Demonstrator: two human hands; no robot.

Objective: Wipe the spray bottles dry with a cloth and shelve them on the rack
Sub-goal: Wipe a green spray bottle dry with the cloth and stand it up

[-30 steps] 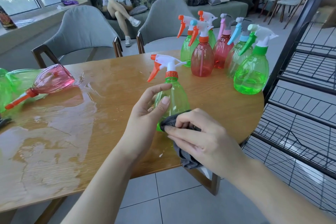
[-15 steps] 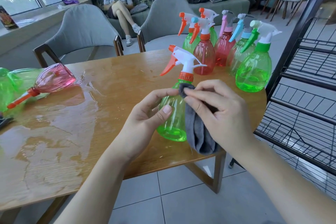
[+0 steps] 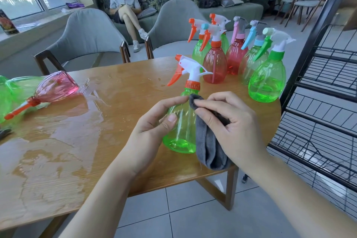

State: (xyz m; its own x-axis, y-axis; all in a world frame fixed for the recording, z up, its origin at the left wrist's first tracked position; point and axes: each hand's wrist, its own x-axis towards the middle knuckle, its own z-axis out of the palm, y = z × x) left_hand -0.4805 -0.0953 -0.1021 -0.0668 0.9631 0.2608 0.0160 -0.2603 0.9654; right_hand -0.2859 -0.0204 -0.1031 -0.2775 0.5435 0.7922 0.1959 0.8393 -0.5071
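Note:
A green spray bottle [image 3: 182, 133] with a white head and orange trigger stands upright near the table's front edge. My left hand [image 3: 154, 127] grips its body from the left, thumb on the front. My right hand [image 3: 229, 127] holds a grey cloth [image 3: 209, 147] against the bottle's right side, fingertips up near the shoulder. The cloth hangs down past the bottle's base. Several more green and red spray bottles [image 3: 267, 79] stand grouped at the table's far right. A pink bottle [image 3: 56, 88] lies on its side at the left, beside green ones.
The wooden table [image 3: 116, 91] has a wide wet patch [image 3: 50, 141] on its left half. A black wire rack [image 3: 326, 102] stands at the right. Two grey chairs [image 3: 87, 38] face the far side. A person sits on a sofa beyond.
The bottle was lifted and set upright a little farther onto the table. My right hand slid the cloth from the bottle's base up to its shoulder and stays there.

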